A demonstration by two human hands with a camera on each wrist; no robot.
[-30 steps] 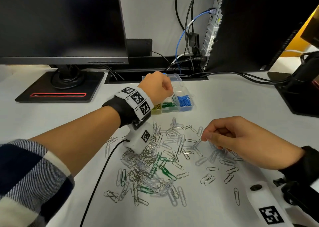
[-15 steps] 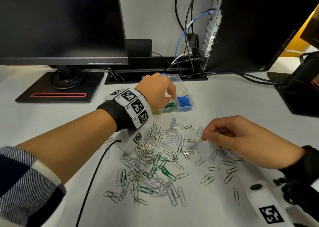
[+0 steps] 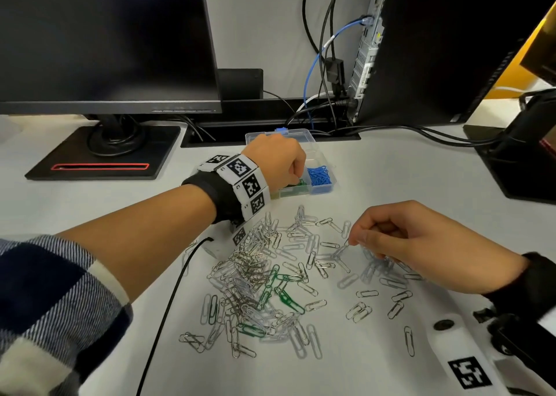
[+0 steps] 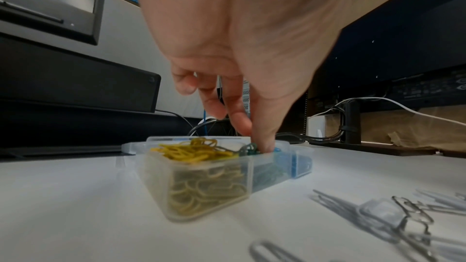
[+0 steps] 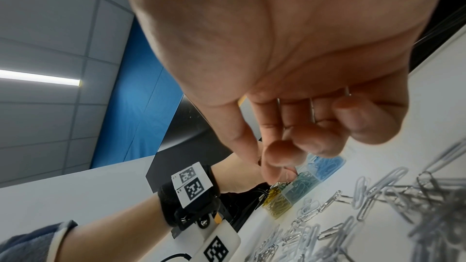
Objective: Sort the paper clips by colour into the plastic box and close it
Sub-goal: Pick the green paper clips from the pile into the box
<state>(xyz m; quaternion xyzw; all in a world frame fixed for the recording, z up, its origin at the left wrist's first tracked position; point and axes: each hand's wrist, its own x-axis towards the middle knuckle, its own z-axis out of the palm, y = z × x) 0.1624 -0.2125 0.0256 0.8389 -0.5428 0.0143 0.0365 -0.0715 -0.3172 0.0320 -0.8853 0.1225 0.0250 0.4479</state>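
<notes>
The left hand (image 3: 275, 161) hides much of the plastic box (image 3: 323, 185).

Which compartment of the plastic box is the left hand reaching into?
The middle one, holding green clips: the left hand dips its fingertips there, between the yellow clips and the blue clips of the plastic box.

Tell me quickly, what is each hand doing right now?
Left hand: fingertips down in the plastic box, at the green clips; grip hidden.
Right hand: curled, pinching a silver clip.
</notes>
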